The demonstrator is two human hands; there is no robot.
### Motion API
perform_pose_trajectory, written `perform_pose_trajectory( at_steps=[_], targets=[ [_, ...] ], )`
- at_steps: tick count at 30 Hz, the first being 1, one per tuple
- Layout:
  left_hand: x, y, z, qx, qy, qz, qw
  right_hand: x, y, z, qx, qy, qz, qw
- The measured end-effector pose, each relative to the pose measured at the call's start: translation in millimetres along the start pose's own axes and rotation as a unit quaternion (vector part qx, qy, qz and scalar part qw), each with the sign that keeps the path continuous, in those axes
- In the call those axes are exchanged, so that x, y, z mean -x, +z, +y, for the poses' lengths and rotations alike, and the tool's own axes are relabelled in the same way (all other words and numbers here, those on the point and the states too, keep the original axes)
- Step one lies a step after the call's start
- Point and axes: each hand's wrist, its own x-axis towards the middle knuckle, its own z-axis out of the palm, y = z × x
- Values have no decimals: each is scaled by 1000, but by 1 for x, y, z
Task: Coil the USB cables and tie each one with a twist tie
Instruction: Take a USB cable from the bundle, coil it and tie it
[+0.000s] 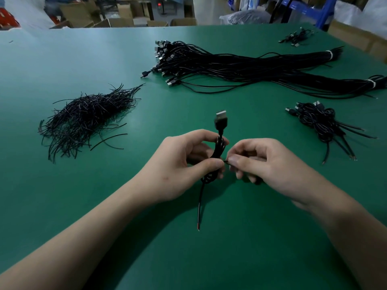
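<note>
**Cinching the tie on a held coil**

At the left of the green tabletop (62, 59) lies the heap of spare twist ties (83, 120), well apart from the work. The left hand (184, 164) is curled round a coiled USB cable (218, 147) above the tabletop, thumb and fingers clamping the loops, with the plug (220, 119) pointing up and the bare tail (200, 206) hanging down. Just beside that thumb, the right hand (266, 164) pinches the end of a twist tie (225, 162) between thumb and fingertips; how many turns it has I cannot tell.

The step looks like twisting the tie shut. To do it well, squeeze the loops flat so none springs free, seat the tie at the coil's middle, and twist both ends together close against the cable, snug but not biting the jacket. Farther right sit the finished coils (320, 122), with the uncoiled bundle (240, 65) behind them.
</note>
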Motion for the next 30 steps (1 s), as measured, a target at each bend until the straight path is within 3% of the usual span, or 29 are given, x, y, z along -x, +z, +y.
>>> perform_pose_trajectory(
  at_steps=[4,9,17,22,25,27,30],
  targets=[
    [1,2,2,-105,37,15,994,-2,-2,-3,14,14,-50,999],
    [1,2,7,-157,68,7,985,0,-2,-3,35,18,-102,994],
    [3,7,9,-255,148,21,955,5,-6,-9,-3,23,-115,993],
    [2,5,6,-284,168,30,943,4,-2,-6,-7,20,-72,997],
    [1,5,2,-213,125,48,968,2,3,-3,13,-18,-24,999],
    [1,5,0,-85,50,59,993,2,5,-2,70,-56,15,996],
    [0,5,-1,67,-18,39,997,3,8,-3,176,-125,69,974]
  ],
)
